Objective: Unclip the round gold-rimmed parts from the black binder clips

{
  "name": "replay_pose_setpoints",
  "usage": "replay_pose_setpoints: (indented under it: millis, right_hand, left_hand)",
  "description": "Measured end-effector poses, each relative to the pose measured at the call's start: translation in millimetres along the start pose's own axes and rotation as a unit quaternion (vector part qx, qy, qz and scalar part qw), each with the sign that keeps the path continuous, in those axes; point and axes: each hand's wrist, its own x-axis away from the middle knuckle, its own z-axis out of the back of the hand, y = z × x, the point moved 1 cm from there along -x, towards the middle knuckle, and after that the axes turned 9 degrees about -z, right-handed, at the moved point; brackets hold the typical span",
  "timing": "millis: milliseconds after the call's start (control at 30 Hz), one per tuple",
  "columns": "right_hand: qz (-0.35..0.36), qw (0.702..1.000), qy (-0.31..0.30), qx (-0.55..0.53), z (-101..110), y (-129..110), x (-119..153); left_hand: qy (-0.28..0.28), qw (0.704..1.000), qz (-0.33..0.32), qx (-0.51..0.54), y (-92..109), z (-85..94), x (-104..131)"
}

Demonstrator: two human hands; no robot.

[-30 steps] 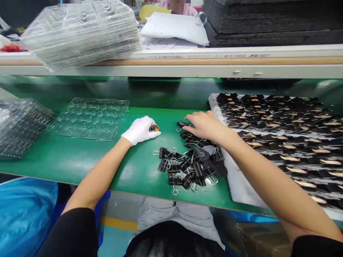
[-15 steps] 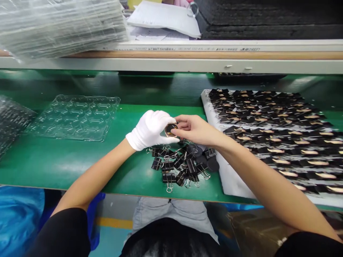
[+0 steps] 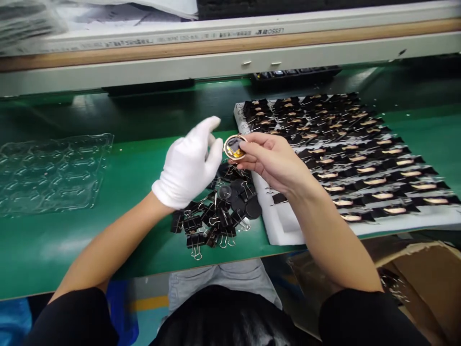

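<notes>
A small round gold-rimmed part (image 3: 235, 146) with a dark centre is pinched at its edge between the thumb and fingertips of the bare right hand (image 3: 273, 161), which holds it up above the green bench (image 3: 118, 182), face tilted toward the camera. The right forearm runs down and to the right from the part, crossing the near corner of the white foam sheet (image 3: 284, 230).

Just left of the part, the left hand (image 3: 189, 166) in a white glove is spread, fingers loosely extended upward and gripping nothing; its fingertips are close beside the part but not clearly touching it.

Directly below the part, a heap of black binder clips (image 3: 216, 216) lies on the bench, mixed with a few dark round discs. To the right of the part, rows of black pieces with tan tips (image 3: 345, 149) cover the foam sheet. Well left of the part, a clear blister tray (image 3: 50, 173) rests flat. Behind the part, a pale shelf rail (image 3: 230, 62) spans the bench. Lower right, a cardboard box (image 3: 425, 278) sits below the bench edge.
</notes>
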Motion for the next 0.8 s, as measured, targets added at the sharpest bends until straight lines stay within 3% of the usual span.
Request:
replay_pose_setpoints:
  millis: [67,100,200,267,400,500,567,633,800]
  right_hand:
    - [0.008,0.999,0.028,-0.032,5,-3,-2]
    - [0.015,0.998,0.040,-0.048,6,-5,-3]
    - [0.029,0.995,0.051,-0.078,10,-6,-5]
    - [0.026,0.995,0.047,-0.085,11,-5,-6]
    - [0.019,0.996,0.034,-0.086,11,-3,-5]
    - [0.022,0.996,0.027,-0.080,10,-2,-5]
    - [0.021,0.996,0.024,-0.078,9,-1,-5]
    - [0.023,0.996,0.022,-0.083,9,-1,-6]
    - [0.023,0.994,0.026,-0.108,6,1,-7]
  left_hand:
    - [0.004,0.999,-0.010,-0.051,24,3.7,6]
    - [-0.030,0.996,-0.037,-0.075,38,3.9,10]
    - [-0.242,0.949,-0.176,-0.098,78,-7.6,27]
    - [-0.346,0.911,-0.205,-0.091,96,-22.8,34]
    - [-0.418,0.887,-0.177,-0.088,106,-50.3,31]
    - [-0.445,0.879,-0.155,-0.074,104,-55.2,21]
    - [-0.443,0.880,-0.157,-0.068,102,-52.3,18]
    - [-0.406,0.897,-0.159,-0.080,99,-46.5,19]
    - [-0.177,0.970,-0.124,-0.112,77,-19.4,21]
